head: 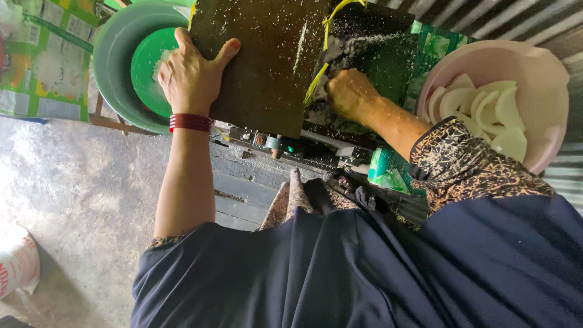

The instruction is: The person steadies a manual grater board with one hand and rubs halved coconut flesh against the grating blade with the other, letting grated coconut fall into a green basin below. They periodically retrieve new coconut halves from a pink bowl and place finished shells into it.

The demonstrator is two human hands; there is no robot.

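A dark grating machine (267, 67), flecked with white shreds, stands in front of me. My left hand (191, 76), with red bangles at the wrist, grips the left edge of its flat dark cover, thumb spread across the top. My right hand (349, 94) is curled into a fist and pressed down into the machine's opening beside a yellow strap (317, 82). Whatever lies under its fingers is hidden. A pink bowl (534, 67) holding white coconut pieces (486, 109) sits just right of my right forearm.
A grey-green basin (115, 67) holding a green plate (146, 73) with white gratings stands left of the machine. Printed green sacks (42, 61) lie at far left, a white sack (17, 261) on the concrete floor. Corrugated metal sheeting (516, 18) runs behind.
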